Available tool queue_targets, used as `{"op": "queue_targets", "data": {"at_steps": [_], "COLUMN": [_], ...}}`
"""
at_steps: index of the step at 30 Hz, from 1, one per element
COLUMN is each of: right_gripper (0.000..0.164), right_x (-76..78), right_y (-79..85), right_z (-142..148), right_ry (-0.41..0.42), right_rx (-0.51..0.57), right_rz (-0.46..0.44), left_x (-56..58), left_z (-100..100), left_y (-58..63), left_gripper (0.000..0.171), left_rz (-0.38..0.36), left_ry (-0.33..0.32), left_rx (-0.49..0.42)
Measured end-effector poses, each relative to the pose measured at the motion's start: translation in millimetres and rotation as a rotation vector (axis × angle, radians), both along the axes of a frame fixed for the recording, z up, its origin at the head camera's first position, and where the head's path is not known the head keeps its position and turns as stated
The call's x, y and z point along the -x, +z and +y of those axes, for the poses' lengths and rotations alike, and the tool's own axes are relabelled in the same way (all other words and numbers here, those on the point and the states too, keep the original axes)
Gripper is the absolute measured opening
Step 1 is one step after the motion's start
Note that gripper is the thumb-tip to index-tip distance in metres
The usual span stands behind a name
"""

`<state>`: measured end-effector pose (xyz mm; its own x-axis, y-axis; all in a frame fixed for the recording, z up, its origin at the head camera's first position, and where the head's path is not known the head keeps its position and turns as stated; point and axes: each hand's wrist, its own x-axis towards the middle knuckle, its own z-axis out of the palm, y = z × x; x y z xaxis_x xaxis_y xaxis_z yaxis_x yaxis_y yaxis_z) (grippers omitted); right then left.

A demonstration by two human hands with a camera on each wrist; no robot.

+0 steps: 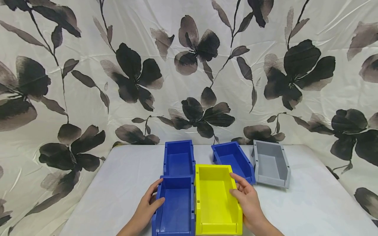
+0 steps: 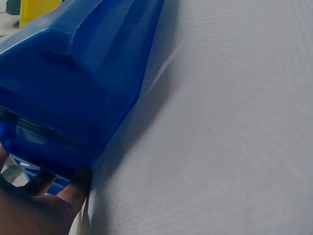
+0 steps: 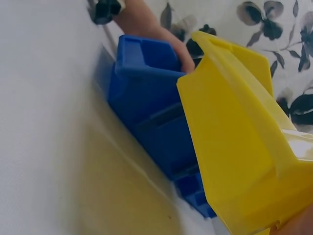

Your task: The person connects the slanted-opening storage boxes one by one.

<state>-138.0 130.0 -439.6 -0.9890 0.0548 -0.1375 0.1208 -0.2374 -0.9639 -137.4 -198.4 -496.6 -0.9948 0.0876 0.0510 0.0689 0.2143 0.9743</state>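
My left hand [image 1: 144,208] grips the left wall of a blue storage bin [image 1: 176,208], its thumb over the rim. In the left wrist view, fingers [image 2: 76,191] press against that bin's outside near the white tabletop. A yellow storage bin [image 1: 217,200] is beside the blue one, its right wall pinched by my right hand [image 1: 250,205] with the thumb inside the rim. The right wrist view shows the yellow bin [image 3: 230,132] raised off the tabletop next to the blue bin [image 3: 151,103]. The right hand's underside fingers are mostly hidden.
Another blue bin [image 1: 178,159] stands directly behind the front blue one. To the right, a third blue bin [image 1: 233,159] sits at an angle against a grey bin [image 1: 270,164]. A floral cloth [image 1: 195,82] hangs behind the white table [image 1: 109,190].
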Motion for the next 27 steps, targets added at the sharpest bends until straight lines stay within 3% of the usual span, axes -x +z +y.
{"op": "queue_targets", "data": {"at_steps": [15,27], "right_gripper": [0.049,0.04], "right_x": [1.2,3.5], "right_y": [-0.8,2.4], "right_z": [-2.0,-2.0], "right_ry": [0.018,0.007], "right_rx": [-0.053,-0.243], "right_rz": [0.024,0.099], "left_x": [0.9,1.1], "left_z": [-1.5,-1.5], "left_y": [-1.3,0.1], "left_gripper": [0.057,0.056], "left_rz": [-0.034,-0.06], "left_ry": [-0.005,-0.026], "left_rx": [-0.011,-0.042]}}
